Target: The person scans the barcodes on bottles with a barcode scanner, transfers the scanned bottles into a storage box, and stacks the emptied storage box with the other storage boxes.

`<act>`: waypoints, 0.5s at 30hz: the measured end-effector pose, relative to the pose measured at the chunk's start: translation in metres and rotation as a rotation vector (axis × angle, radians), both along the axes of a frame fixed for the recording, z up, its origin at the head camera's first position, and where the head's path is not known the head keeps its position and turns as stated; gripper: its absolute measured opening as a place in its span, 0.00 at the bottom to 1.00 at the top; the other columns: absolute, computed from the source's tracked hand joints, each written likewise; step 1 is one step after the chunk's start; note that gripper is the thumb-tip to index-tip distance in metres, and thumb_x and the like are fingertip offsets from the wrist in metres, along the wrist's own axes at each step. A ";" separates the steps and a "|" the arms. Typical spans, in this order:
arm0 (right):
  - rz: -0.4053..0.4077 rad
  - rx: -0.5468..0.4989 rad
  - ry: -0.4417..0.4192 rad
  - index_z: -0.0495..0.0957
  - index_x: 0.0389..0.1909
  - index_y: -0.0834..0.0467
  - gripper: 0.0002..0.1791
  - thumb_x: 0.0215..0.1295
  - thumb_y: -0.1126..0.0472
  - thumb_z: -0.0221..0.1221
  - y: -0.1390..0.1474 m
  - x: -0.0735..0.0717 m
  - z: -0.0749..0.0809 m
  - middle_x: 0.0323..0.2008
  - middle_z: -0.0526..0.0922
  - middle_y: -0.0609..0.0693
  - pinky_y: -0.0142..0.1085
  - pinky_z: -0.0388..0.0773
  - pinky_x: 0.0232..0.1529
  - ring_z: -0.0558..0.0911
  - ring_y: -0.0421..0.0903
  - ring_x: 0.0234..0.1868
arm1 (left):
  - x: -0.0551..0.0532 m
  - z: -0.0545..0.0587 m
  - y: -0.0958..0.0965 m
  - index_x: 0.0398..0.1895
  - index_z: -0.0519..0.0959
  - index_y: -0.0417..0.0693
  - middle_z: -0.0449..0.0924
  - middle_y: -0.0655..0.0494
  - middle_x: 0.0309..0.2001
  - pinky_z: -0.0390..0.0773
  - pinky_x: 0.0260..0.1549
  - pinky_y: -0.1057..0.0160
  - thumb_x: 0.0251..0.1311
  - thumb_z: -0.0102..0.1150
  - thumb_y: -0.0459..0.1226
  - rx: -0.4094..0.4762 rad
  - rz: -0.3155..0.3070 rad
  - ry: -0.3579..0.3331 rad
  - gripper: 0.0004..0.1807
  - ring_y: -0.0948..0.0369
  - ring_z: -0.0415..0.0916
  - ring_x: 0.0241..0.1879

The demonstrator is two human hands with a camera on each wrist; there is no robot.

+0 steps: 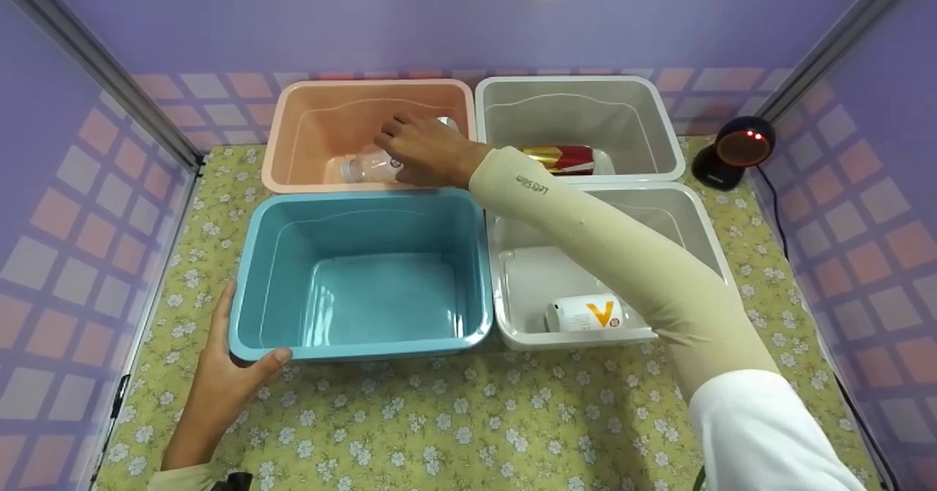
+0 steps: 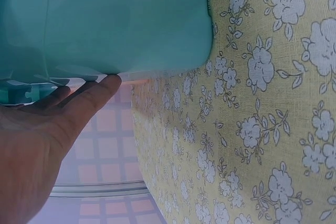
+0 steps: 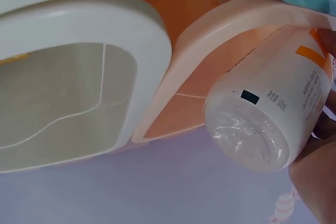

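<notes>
My right hand reaches into the orange bin and grips a bottle with a clear base and a white label marked in orange and black. In the head view the clear neck end of the bottle points left; the hand covers its middle. My left hand is at the near left corner of the blue bin. Its thumb lies at the front rim. In the left wrist view, the extended fingers touch the bin's outer wall.
Behind right, a grey bin holds a red and gold item. The white bin in front holds a white container with an orange V, partly beneath my right sleeve. A black scanner-like device stands far right, its cable along the wall.
</notes>
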State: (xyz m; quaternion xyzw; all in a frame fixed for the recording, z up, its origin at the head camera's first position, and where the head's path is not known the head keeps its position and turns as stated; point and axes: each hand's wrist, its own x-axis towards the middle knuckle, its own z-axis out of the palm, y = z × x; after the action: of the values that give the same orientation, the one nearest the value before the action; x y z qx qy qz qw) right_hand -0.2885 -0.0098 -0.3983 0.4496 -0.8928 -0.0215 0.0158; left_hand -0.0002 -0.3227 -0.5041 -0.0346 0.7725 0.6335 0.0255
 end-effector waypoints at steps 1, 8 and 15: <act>-0.001 -0.011 -0.014 0.76 0.72 0.60 0.26 0.80 0.54 0.65 0.000 0.000 0.000 0.68 0.79 0.58 0.46 0.80 0.71 0.75 0.56 0.69 | 0.000 0.000 0.000 0.91 0.38 0.78 0.41 0.37 0.88 0.86 0.53 0.70 0.67 0.73 0.29 0.003 -0.002 -0.001 0.66 0.32 0.62 0.74; 0.051 -0.115 -0.065 0.75 0.75 0.62 0.29 0.81 0.53 0.66 0.009 0.000 0.005 0.68 0.78 0.59 0.44 0.82 0.68 0.77 0.55 0.69 | 0.001 0.001 0.002 0.91 0.38 0.79 0.44 0.37 0.88 0.85 0.54 0.70 0.68 0.72 0.28 -0.005 -0.002 0.006 0.65 0.33 0.63 0.74; 0.116 -0.278 -0.056 0.80 0.69 0.63 0.24 0.82 0.53 0.65 0.035 0.008 0.000 0.64 0.82 0.59 0.46 0.76 0.72 0.78 0.56 0.68 | -0.001 0.001 0.005 0.91 0.37 0.78 0.44 0.36 0.88 0.84 0.54 0.71 0.68 0.73 0.30 -0.028 -0.014 0.015 0.66 0.32 0.64 0.74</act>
State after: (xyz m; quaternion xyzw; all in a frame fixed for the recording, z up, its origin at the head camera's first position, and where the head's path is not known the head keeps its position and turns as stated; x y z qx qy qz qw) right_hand -0.2809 0.0253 -0.3984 0.4945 -0.8597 0.1159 0.0543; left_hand -0.0014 -0.3179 -0.5026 -0.0247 0.7818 0.6226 0.0238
